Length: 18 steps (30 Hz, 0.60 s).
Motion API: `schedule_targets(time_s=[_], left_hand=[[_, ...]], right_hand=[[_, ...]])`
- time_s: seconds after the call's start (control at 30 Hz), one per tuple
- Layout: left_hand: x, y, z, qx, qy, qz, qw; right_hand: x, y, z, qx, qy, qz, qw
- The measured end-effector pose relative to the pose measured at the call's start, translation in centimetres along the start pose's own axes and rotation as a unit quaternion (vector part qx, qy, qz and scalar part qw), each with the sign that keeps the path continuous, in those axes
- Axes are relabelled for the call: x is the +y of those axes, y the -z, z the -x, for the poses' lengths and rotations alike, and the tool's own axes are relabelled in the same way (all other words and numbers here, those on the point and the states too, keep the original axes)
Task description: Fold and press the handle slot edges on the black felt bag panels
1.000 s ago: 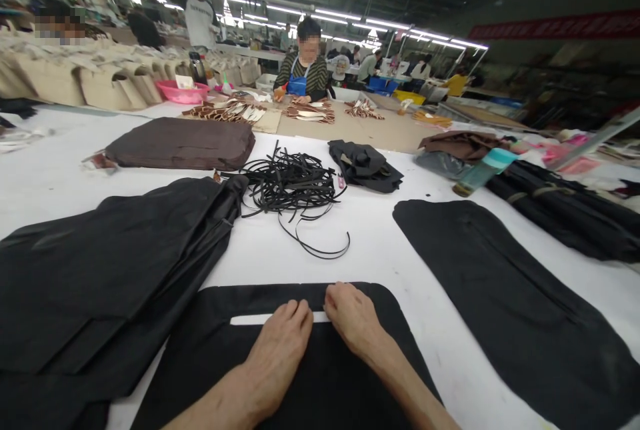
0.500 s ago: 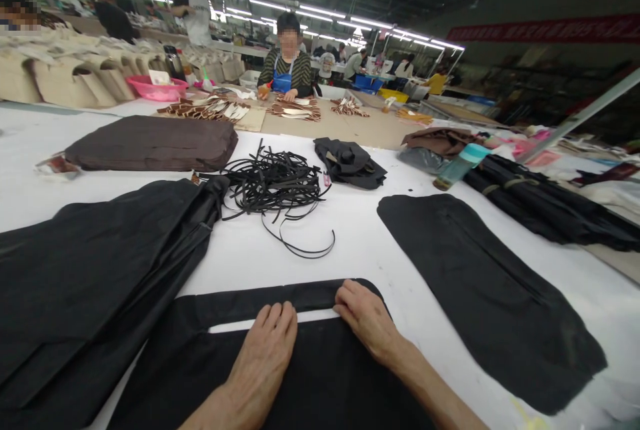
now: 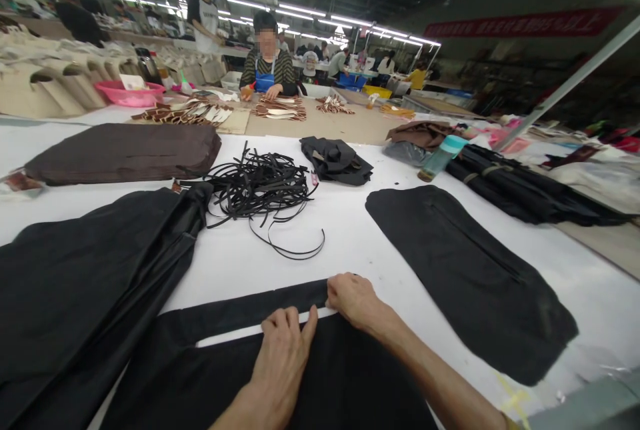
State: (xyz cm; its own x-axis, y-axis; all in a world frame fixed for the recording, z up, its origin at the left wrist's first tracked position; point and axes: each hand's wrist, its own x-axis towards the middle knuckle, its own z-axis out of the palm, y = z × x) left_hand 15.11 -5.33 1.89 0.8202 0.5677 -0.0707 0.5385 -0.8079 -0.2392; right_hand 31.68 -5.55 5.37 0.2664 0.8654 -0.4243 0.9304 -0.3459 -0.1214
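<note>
In front of me lies a black fabric piece (image 3: 215,383) with a long slot near its far edge; white tabletop shows through the slot. My left hand (image 3: 283,357) rests on the fabric at the slot's near edge, its fingers slightly bent and the thumb stretched out apart from them. At the slot's right end, my right hand (image 3: 354,298) is closed with bent fingers on the far black strip. Its fingertips are partly hidden. Another black fabric piece (image 3: 470,270) with a long slit lies flat to the right.
Larger black fabric (image 3: 85,283) covers the left side. Beyond are a pile of thin black strips (image 3: 260,183), a brown fabric stack (image 3: 125,153), folded black fabric (image 3: 335,160) and a teal-capped bottle (image 3: 443,158). A co-worker (image 3: 270,67) sits across the table.
My left thumb has spread out from the fingers, and the left hand has shifted right along the slot. My right hand has closed more tightly on the strip. The view has turned slightly right.
</note>
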Motion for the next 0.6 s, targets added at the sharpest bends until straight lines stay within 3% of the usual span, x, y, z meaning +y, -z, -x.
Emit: schedule_targets(time_s=[0.1,0.27,0.43,0.6], left_hand=[[0.9,1.0,-1.0,-0.05,0.017,-0.025,0.998],[1.2,1.2,-1.6,-0.044,0.015,-0.029,0.999],[-2.5,-0.6,0.6,-0.005,-0.028,0.04,0.999],[-6.9,-3.8,5.5,0.058,0.009,-0.009,0.998]], right_hand=[[0.9,-0.2,0.0,0.008,-0.033,-0.006,0.999],[2.7,-0.4,-0.2,0.002,-0.052,-0.029,0.998],[3.1,-0.3,-0.4,-0.004,-0.059,-0.044,0.997],[2.2,-0.7,0.4,0.017,-0.062,-0.031,0.997]])
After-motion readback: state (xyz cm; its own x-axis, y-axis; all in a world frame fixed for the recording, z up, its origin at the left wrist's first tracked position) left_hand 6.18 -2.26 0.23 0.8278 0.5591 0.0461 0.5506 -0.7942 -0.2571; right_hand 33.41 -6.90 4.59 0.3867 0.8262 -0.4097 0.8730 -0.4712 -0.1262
